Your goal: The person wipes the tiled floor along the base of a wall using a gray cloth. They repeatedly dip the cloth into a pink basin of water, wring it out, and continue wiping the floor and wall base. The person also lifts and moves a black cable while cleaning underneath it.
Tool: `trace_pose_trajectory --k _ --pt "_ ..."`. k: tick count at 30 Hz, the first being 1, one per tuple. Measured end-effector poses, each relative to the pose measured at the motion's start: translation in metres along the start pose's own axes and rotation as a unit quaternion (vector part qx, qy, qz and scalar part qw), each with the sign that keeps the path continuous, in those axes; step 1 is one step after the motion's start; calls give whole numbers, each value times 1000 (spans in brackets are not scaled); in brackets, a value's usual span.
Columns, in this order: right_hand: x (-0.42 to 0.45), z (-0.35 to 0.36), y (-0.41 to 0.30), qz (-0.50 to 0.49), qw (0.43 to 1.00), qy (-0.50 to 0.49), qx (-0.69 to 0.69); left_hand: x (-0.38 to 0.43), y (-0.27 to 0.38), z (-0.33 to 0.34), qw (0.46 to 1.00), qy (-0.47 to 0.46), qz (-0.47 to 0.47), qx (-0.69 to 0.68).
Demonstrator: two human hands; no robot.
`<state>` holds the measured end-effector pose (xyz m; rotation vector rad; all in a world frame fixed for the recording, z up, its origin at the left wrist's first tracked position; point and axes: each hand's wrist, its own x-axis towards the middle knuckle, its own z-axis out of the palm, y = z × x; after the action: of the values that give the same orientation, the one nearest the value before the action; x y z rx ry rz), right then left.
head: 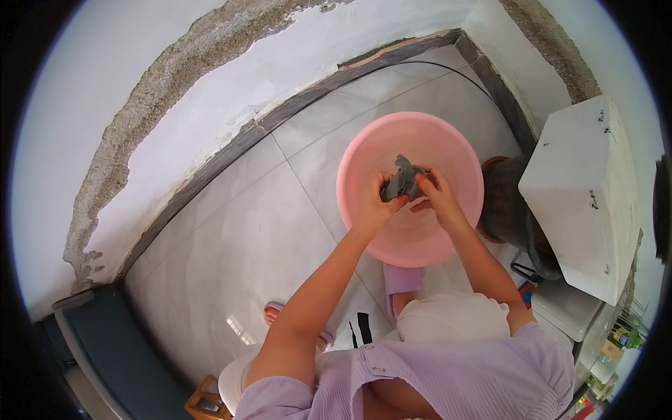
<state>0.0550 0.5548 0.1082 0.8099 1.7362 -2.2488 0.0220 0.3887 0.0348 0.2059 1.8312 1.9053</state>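
A pink plastic basin [409, 239] stands on the tiled floor in front of me. Over its inside, a crumpled dark grey cloth [403, 181] is bunched between my two hands. My left hand [382, 202] grips the cloth's left side, with the thumb along its lower edge. On the other side, my right hand [434, 193] pinches the cloth between thumb and fingers, its lower fingers partly spread. Whether the basin holds water is hard to tell.
A large white box [569, 194] is at the right, beside a dark bin [506, 199] close to the basin. A black cable [446, 64] runs along the wall's foot. Dark blue furniture [115, 346] stands at lower left, near a small wooden stool [207, 401]. My slippered feet are below the basin.
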Motion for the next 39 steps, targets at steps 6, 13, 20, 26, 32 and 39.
trace_pose_trajectory --k 6,13,20,26,32,39 --pt "21 -37 35 -130 987 -60 77 9 28 -20 946 78 -89 -301" --pt "7 -32 25 -28 984 -142 102 9 37 -29 897 84 -65 -429" --pt "17 -31 21 52 979 -194 -31 4 53 -12 863 13 -88 -497" --pt "10 -22 21 100 969 -209 86 0 72 4 909 1 -134 -394" --pt "5 -21 -9 15 982 -122 141 1 58 -7 948 -13 -112 -298" --pt "0 -8 -28 -37 981 -139 127 -11 46 -18 860 -31 -242 -449"
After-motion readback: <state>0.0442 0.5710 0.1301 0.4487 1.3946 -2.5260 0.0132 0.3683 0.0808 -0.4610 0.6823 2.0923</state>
